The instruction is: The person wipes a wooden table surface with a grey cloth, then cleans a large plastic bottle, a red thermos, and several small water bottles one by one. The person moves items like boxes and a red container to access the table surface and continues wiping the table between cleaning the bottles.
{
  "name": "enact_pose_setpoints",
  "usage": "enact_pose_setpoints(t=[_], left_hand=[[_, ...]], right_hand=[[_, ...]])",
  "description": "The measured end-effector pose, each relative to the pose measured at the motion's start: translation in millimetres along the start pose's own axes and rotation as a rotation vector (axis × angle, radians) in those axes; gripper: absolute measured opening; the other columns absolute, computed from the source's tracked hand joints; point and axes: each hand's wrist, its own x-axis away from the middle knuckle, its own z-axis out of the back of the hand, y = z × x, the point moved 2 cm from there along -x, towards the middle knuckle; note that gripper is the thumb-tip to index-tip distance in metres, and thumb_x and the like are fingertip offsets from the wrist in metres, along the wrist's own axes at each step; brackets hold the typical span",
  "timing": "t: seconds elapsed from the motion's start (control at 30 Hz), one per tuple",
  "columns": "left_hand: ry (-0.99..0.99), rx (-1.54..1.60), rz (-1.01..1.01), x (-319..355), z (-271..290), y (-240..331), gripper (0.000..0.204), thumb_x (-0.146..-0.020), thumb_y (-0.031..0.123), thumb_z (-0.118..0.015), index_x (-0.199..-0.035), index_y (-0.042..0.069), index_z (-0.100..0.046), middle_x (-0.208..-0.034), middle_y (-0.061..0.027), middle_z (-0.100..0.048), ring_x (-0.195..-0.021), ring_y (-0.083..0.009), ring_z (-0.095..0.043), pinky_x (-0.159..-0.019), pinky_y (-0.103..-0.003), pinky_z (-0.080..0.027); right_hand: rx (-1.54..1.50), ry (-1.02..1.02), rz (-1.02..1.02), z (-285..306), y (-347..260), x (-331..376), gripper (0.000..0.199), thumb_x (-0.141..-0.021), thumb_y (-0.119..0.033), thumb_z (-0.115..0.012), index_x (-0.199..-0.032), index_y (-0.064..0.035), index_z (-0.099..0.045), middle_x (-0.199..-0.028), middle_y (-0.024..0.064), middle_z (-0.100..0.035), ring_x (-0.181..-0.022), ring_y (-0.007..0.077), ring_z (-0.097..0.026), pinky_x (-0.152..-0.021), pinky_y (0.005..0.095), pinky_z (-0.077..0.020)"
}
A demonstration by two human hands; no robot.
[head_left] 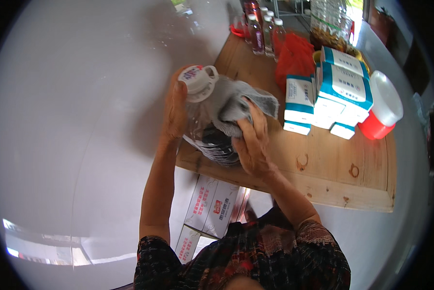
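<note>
The work in hand looks like wiping down a large clear plastic jug (212, 130), and by my reading it is mid-wipe, with the cloth on the jug's shoulder. The left hand (176, 108) is spread flat with fingers extended against the jug's left side, just below the cap, steadying it rather than gripping around it. The right hand (253, 140) is curled closed over a grey cloth (236, 104), pressing it onto the upper right of the jug. The jug stands at the near left corner of the wooden bench (323, 164), tilted a little toward the person. It has a white cap with a pull ring (200, 79), a clear wall through which dark liquid shows in the lower part, and a dark label band near its base. I would judge that the next move calls for keeping the left palm firm so the jug does not slip off the bench edge while the cloth works round the body, then turning the jug to reach the unwiped side. Further along the bench are stacked white-and-teal packs (330, 94), a red container with a white lid (383, 111), a red mesh bag (294, 58) and a row of small bottles (263, 31). White cartons (212, 205) lie on the floor below.
</note>
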Motion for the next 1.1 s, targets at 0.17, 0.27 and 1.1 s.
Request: enact_pose_setpoints(t=[0.17,0.27,1.1], left_hand=[[0.001,0.083,-0.008,0,16,-12,0.065,-0.097,0.052,-0.029,-0.134,-0.001,-0.036,-0.126,-0.0151,-0.050,-0.118,-0.0217,-0.047,-0.101,-0.034,-0.036],[-0.003,0.064,-0.041,2,16,-12,0.066,-0.085,0.036,-0.060,-0.134,-0.002,-0.035,-0.123,-0.0151,-0.053,-0.116,-0.0216,-0.050,-0.099,-0.034,-0.039],[0.070,0.017,-0.118,6,17,-16,0.122,-0.055,0.025,-0.087,-0.146,0.002,-0.009,-0.132,-0.0188,-0.046,-0.118,-0.0323,-0.050,-0.101,-0.038,-0.039]], right_hand=[[-0.016,-0.086,-0.154,-6,13,-85,0.033,-0.085,-0.011,-0.054,-0.117,-0.0038,-0.057,-0.111,0.0180,-0.058,-0.098,0.0352,-0.056,-0.087,0.0443,-0.0417],[-0.168,-0.156,-0.230,-5,36,-99,0.025,-0.087,-0.012,-0.053,-0.109,-0.0021,-0.060,-0.094,0.0138,-0.064,-0.082,0.0263,-0.060,-0.076,0.0365,-0.0465],[0.211,-0.669,-0.257,-50,-14,-197,0.036,-0.080,-0.033,-0.055,-0.094,-0.0025,-0.067,-0.083,0.0204,-0.067,-0.081,0.0332,-0.065,-0.077,0.0405,-0.0481]])
